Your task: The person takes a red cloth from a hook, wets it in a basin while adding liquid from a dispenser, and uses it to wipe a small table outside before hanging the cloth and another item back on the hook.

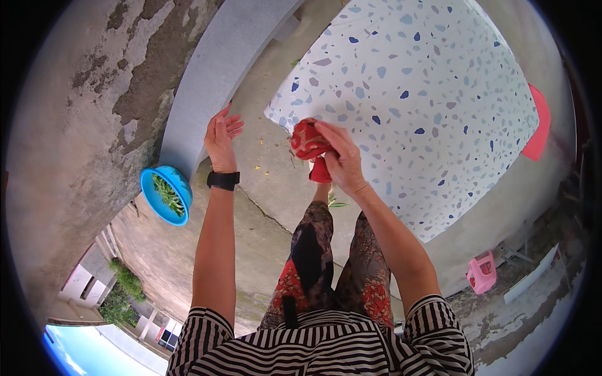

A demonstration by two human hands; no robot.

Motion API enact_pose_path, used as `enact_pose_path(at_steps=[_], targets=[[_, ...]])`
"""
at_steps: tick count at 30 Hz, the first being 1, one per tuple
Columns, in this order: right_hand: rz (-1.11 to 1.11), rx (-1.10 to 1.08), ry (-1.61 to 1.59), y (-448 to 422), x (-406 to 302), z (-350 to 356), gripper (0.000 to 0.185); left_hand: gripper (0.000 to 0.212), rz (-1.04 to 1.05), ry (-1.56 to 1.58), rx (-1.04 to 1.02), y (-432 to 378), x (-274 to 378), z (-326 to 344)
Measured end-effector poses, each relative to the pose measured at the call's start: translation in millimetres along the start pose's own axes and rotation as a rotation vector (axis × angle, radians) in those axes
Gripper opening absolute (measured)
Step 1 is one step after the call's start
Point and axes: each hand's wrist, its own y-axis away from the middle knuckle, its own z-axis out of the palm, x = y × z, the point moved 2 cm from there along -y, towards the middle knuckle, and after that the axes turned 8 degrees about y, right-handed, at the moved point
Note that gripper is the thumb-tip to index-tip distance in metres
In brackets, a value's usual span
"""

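Note:
My right hand [345,157] grips a bunched red cloth [308,139] with a pale pattern, in front of the near left corner of the table. Just below the bundle, a smaller red piece [320,171] shows above my ankle; I cannot tell whether it is footwear or part of the cloth. My left hand [223,136] is raised and empty, its fingers apart and pointing right, over the edge of a grey ledge [207,84]. On that wrist sits a black band [223,180]. The table [400,108] wears a white cover with blue and mauve flecks.
A blue plastic basin [143,190] holding green leaves stands by the ledge's near end, beside a peeling wall [94,127]. Concrete floor [256,207] with a crack lies below. A red seat [540,124] juts from beyond the table; a pink plastic stool [483,272] stands at lower right.

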Motion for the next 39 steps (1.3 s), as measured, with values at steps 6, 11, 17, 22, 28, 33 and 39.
enact_pose_path(at_steps=[6,11,17,22,28,33,39], targets=[[0.009,0.6,0.944,-98,86,-103,0.042,0.028,0.006,0.028,-0.044,9,-29,28],[-0.213,0.052,0.623,-11,31,37,0.048,0.028,0.053,-0.006,-0.057,10,-20,43],[-0.068,-0.161,-0.061,5,-1,49,0.048,0.029,0.126,-0.094,-0.079,-2,5,48],[0.031,0.469,0.667,-109,29,-59,0.054,0.033,0.406,-0.391,-0.165,-10,2,83],[-0.201,0.129,0.806,-18,54,-27,0.045,0.053,0.72,-0.839,-0.385,10,-3,185],[0.02,0.298,0.971,67,89,-154,0.041,0.069,0.869,-1.161,-0.544,10,-27,227],[0.72,1.163,0.447,316,188,-361,0.047,0.074,0.85,-1.283,-0.679,20,-52,256]])
